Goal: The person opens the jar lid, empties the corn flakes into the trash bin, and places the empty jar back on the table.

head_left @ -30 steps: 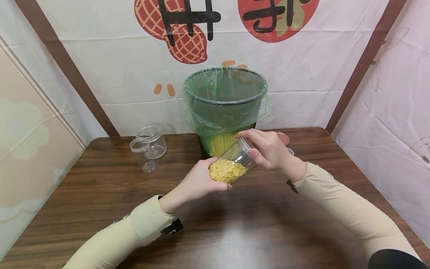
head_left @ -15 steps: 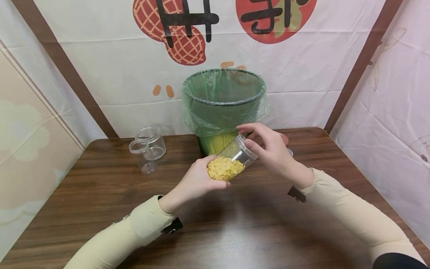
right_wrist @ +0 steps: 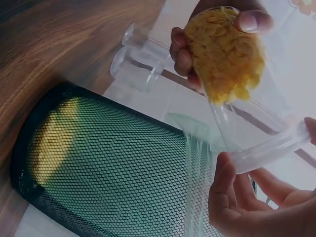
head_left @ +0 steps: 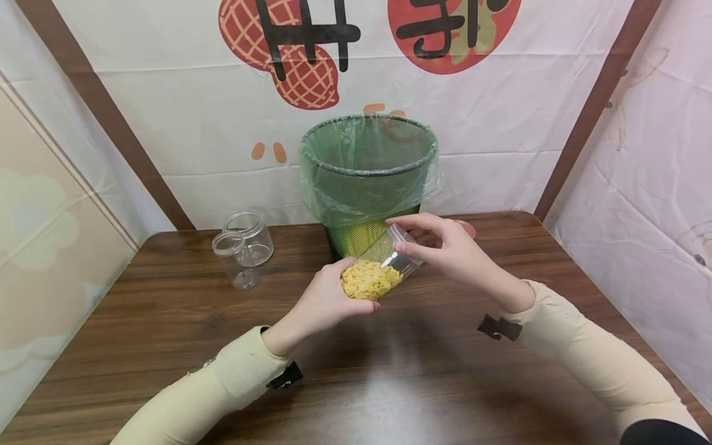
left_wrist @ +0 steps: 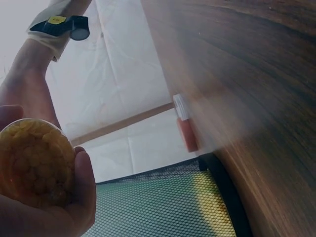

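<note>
My left hand (head_left: 325,300) grips a clear plastic jar (head_left: 382,252) around its lower part, above the table. Yellow flakes (head_left: 369,280) fill roughly its lower half; they look like corn flakes. The jar leans, its capped end up and to the right. At that end the thumb and fingers of my right hand (head_left: 458,250) pinch the clear lid (right_wrist: 271,148) by its edge, which is on the jar's mouth. In the left wrist view the flakes (left_wrist: 37,163) show through the jar's round base, with the left fingers curled around it.
A black mesh bin (head_left: 358,238) with a green bag (head_left: 356,198) stands behind the hands against the printed cloth. Two clear jars (head_left: 229,262) stand at the back left of the table (head_left: 183,321). A red-and-white object (left_wrist: 185,126) lies behind the right hand.
My right fingers loosened and lifted from the lid, then closed on its edge again with the wrist swung outward to the right. My left hand and the jar stayed nearly still.
</note>
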### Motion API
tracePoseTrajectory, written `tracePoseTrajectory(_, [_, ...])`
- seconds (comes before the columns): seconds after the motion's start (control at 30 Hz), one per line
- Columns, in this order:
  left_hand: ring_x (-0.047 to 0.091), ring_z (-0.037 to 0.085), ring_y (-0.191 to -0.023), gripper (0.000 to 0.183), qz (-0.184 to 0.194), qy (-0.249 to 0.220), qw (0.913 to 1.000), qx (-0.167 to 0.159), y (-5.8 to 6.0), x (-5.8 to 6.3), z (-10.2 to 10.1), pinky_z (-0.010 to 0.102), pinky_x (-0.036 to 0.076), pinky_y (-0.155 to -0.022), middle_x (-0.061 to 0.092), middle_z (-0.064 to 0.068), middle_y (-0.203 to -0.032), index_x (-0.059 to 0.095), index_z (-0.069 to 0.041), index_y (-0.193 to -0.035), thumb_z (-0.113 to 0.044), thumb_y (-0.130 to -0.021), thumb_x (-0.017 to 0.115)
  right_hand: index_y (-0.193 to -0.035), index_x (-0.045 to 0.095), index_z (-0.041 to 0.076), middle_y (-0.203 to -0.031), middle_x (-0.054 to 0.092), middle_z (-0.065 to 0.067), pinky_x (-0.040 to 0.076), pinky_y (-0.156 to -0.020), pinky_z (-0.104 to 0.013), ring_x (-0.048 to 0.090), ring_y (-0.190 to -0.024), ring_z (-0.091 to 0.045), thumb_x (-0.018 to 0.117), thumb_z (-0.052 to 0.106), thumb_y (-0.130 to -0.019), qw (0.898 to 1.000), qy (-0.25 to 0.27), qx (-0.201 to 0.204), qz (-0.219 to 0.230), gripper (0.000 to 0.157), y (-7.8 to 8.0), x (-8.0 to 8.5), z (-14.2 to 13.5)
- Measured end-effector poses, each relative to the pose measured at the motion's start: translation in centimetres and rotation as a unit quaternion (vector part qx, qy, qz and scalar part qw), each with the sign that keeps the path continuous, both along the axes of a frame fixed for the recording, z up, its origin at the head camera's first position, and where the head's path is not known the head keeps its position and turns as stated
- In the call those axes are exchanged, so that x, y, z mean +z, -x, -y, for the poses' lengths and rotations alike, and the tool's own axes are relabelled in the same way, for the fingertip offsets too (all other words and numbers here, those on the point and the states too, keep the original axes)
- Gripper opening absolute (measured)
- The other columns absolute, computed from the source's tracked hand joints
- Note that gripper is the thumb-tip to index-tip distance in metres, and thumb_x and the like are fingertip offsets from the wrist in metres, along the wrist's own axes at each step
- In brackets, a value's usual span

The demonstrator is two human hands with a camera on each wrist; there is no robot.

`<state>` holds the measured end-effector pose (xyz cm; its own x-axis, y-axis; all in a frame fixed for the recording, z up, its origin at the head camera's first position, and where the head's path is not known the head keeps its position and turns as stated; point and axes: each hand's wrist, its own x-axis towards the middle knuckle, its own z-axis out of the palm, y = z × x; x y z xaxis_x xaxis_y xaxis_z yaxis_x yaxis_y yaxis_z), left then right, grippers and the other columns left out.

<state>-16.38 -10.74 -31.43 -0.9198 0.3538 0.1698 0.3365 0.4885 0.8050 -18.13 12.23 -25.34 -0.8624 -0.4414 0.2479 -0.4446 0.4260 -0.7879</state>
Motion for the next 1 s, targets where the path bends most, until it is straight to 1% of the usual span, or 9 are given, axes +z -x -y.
tracePoseTrajectory(0.17, [0.056, 0.014, -0.074, 0.050, 0.006, -0.007, 1.0000, -0.003, -0.12, 0.05, 0.05, 0.030, 0.047, -0.065, 0.064, -0.003, -0.084, 0.061, -0.017, -0.105, -0.023, -0.060, 0.083, -0.134, 0.054, 0.021, -0.122, 0.060, 0.002, 0.053, -0.082, -0.032, 0.060, -0.105, -0.017, 0.067, 0.022, -0.088, 0.999, 0.007, 0.051, 0.012, 0.048, 0.03, 0.36, -0.31])
tracePoseTrajectory(0.27, [0.057, 0.013, -0.075, 0.050, 0.008, -0.007, 0.9999, -0.002, -0.14, -0.02, 0.04, 0.030, 0.047, -0.066, 0.064, -0.004, -0.085, 0.061, -0.019, -0.105, -0.024, -0.060, 0.083, -0.135, 0.052, 0.019, -0.128, 0.058, 0.000, 0.052, -0.086, -0.031, 0.060, -0.110, -0.021, 0.067, 0.017, -0.087, 0.996, 0.026, 0.079, 0.028, 0.050, -0.01, 0.58, -0.43])
tracePoseTrajectory(0.4, [0.057, 0.013, -0.076, 0.053, 0.007, -0.007, 1.0000, -0.001, -0.17, -0.08, 0.01, 0.030, 0.048, -0.067, 0.064, -0.005, -0.086, 0.061, -0.019, -0.107, -0.024, -0.059, 0.083, -0.136, 0.051, 0.013, -0.134, 0.055, -0.003, 0.053, -0.085, -0.031, 0.058, -0.113, -0.030, 0.067, 0.011, -0.086, 0.991, 0.054, 0.109, 0.050, 0.052, -0.01, 0.75, -0.49])
tracePoseTrajectory(0.5, [0.057, 0.013, -0.076, 0.054, 0.008, -0.009, 0.9999, -0.003, -0.24, -0.01, -0.02, 0.030, 0.048, -0.068, 0.065, -0.005, -0.086, 0.062, -0.018, -0.109, -0.024, -0.059, 0.083, -0.137, 0.049, 0.010, -0.136, 0.053, -0.002, 0.052, -0.086, -0.030, 0.055, -0.116, -0.031, 0.066, 0.006, -0.086, 0.988, 0.067, 0.128, 0.058, 0.054, 0.03, 0.78, -0.59])
tracePoseTrajectory(0.57, [0.057, 0.013, -0.076, 0.054, 0.010, -0.011, 0.9999, -0.005, -0.29, 0.03, 0.00, 0.030, 0.048, -0.068, 0.065, -0.005, -0.086, 0.062, -0.018, -0.109, -0.024, -0.059, 0.083, -0.137, 0.048, 0.008, -0.136, 0.052, -0.001, 0.051, -0.088, -0.031, 0.053, -0.118, -0.030, 0.065, 0.004, -0.085, 0.986, 0.073, 0.139, 0.058, 0.054, 0.08, 0.74, -0.64])
tracePoseTrajectory(0.7, [0.058, 0.014, -0.076, 0.053, 0.012, -0.014, 0.9998, -0.009, -0.34, 0.07, 0.06, 0.030, 0.048, -0.068, 0.065, -0.005, -0.086, 0.061, -0.019, -0.108, -0.024, -0.060, 0.083, -0.137, 0.047, 0.008, -0.138, 0.050, -0.003, 0.050, -0.091, -0.031, 0.049, -0.122, -0.033, 0.062, -0.001, -0.085, 0.979, 0.093, 0.167, 0.063, 0.055, 0.21, 0.59, -0.70])
tracePoseTrajectory(0.8, [0.057, 0.014, -0.076, 0.052, 0.012, -0.016, 0.9997, -0.011, -0.39, 0.09, 0.11, 0.031, 0.048, -0.067, 0.065, -0.005, -0.086, 0.061, -0.019, -0.108, -0.024, -0.061, 0.082, -0.137, 0.047, 0.009, -0.138, 0.049, -0.005, 0.048, -0.092, -0.030, 0.047, -0.125, -0.032, 0.061, -0.003, -0.083, 0.976, 0.103, 0.182, 0.064, 0.057, 0.29, 0.52, -0.72])
tracePoseTrajectory(0.93, [0.057, 0.013, -0.076, 0.053, 0.014, -0.017, 0.9997, -0.011, -0.43, 0.00, 0.19, 0.031, 0.048, -0.068, 0.065, -0.005, -0.086, 0.061, -0.019, -0.109, -0.024, -0.061, 0.082, -0.138, 0.045, 0.006, -0.140, 0.047, -0.005, 0.046, -0.096, -0.028, 0.045, -0.128, -0.027, 0.059, -0.007, -0.080, 0.973, 0.109, 0.198, 0.056, 0.061, 0.27, 0.53, -0.65])
tracePoseTrajectory(1.0, [0.058, 0.013, -0.077, 0.054, 0.016, -0.017, 0.9997, -0.010, -0.45, -0.06, 0.21, 0.030, 0.048, -0.068, 0.065, -0.005, -0.087, 0.061, -0.019, -0.110, -0.024, -0.061, 0.082, -0.139, 0.043, 0.004, -0.143, 0.045, -0.006, 0.043, -0.099, -0.029, 0.043, -0.130, -0.027, 0.059, -0.007, -0.080, 0.971, 0.111, 0.206, 0.048, 0.061, 0.22, 0.52, -0.56])
